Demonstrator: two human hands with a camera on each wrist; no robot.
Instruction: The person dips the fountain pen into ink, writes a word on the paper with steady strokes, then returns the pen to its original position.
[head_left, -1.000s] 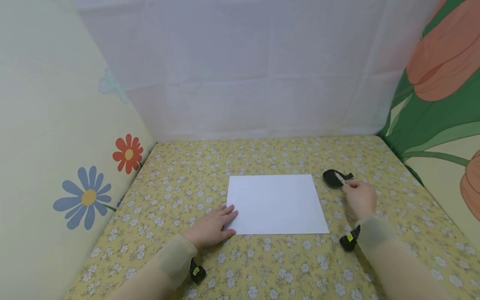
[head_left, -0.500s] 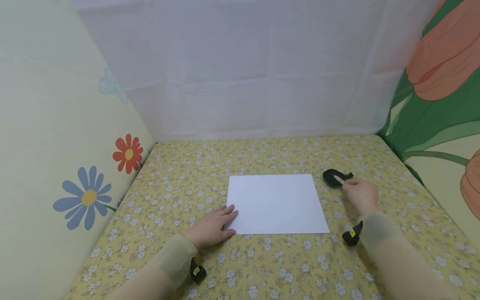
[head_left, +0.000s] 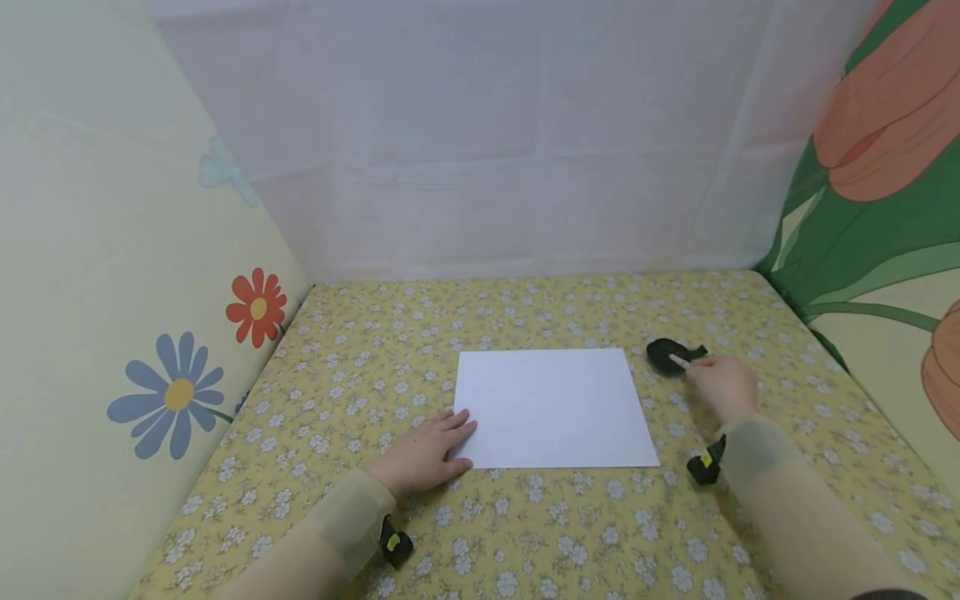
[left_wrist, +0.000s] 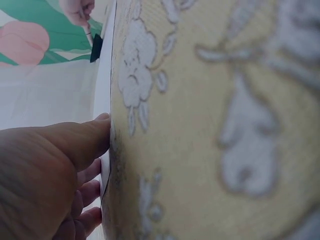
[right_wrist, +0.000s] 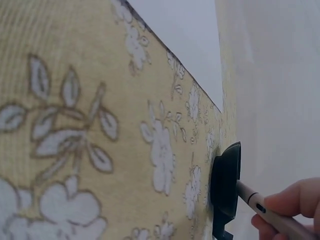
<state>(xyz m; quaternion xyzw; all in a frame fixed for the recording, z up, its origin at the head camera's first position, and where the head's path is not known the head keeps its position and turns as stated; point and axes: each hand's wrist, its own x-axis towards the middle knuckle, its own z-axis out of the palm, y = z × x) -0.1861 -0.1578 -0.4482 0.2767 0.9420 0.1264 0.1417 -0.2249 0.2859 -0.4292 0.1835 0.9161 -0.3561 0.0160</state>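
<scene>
My left hand point(head_left: 426, 450) lies on the left edge of a white sheet of paper point(head_left: 555, 408), fingers spread. In the left wrist view its thumb and fingertips rest along the paper's edge. Right of the paper stands a small black dish point(head_left: 663, 357) with a short tail-like handle. My right hand point(head_left: 723, 387) pinches a pale, pen-shaped stick point(right_wrist: 270, 212) between thumb and fingers. It has a thin dark ring and a dark oval mark on its barrel. The stick slants down to the left, its front end at the dish's rim in the right wrist view, the very tip hidden.
A yellow flowered cloth point(head_left: 540, 533) covers the table. Behind it hangs a white sheet point(head_left: 510, 167). Painted panels with flowers stand at the left and right sides. Small black wrist cameras point(head_left: 396, 543) hang beside both wrists.
My right hand and wrist have shifted slightly up and right. The pen-shaped stick has dropped lower over the dish, and less of it shows. The left hand and paper have stayed put.
</scene>
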